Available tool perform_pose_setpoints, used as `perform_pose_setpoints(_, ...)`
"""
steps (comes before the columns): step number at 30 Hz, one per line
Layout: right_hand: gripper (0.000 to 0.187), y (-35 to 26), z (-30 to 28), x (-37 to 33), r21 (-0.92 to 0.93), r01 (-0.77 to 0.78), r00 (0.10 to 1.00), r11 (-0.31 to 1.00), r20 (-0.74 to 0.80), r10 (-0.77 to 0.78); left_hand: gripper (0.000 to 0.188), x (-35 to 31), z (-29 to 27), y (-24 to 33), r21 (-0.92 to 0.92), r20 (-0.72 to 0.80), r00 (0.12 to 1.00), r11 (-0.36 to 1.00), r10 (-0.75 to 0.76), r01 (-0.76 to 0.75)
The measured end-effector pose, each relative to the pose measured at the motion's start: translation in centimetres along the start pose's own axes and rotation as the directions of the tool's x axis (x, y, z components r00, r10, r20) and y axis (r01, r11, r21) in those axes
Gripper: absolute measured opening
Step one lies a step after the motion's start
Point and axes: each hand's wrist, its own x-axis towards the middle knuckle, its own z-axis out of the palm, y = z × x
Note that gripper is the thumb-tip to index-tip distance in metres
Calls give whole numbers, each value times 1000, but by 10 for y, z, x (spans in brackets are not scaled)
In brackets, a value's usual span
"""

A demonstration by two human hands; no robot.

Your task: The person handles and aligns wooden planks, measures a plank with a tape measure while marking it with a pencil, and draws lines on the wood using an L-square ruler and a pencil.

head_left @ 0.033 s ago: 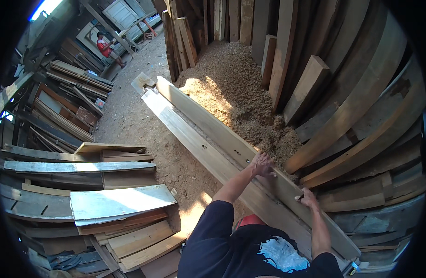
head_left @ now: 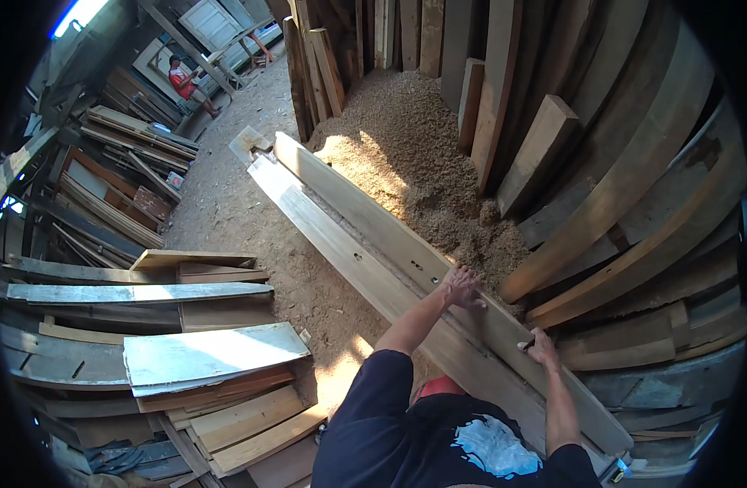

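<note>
Head view — both hands (head_left: 463, 288) (head_left: 542, 350) on plank (head_left: 503, 332)

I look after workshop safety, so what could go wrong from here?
Splinters: the bare left hand and right hand both touch the long, pale wooden board, so a rough edge might prick them.
Toppling: the tall brown wooden planks standing beyond it could slide if knocked.
Footing: the loose tan sawdust heap might shift underfoot if stepped on.
</note>
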Motion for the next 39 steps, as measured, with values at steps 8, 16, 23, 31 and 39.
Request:
perform_pose_setpoints(8,54,16,17,13,-91,36,964,995,-258,-58,88,54,10,-1,24,258,957,991,-130,128)
perform_pose_setpoints(16,50,23,15,36,90,29,995,996,96,-37,92,70,31,-3,87,450,881,989,-144,117)
perform_pose_setpoints(23,51,32,31,26,122,90,996,988,-6,-90,85,51,38,5,43,361,918,986,-164,159)
perform_pose_setpoints(31,58,19,30,2,68,7,995,998,98,-14,83,21,40,14,-50,397,903,979,-163,199)
perform_pose_setpoints(39,56,7,55,22,146,131,991,980,-58,-124,82,-112,84,14,-680,-240,-74,113,-968,724)
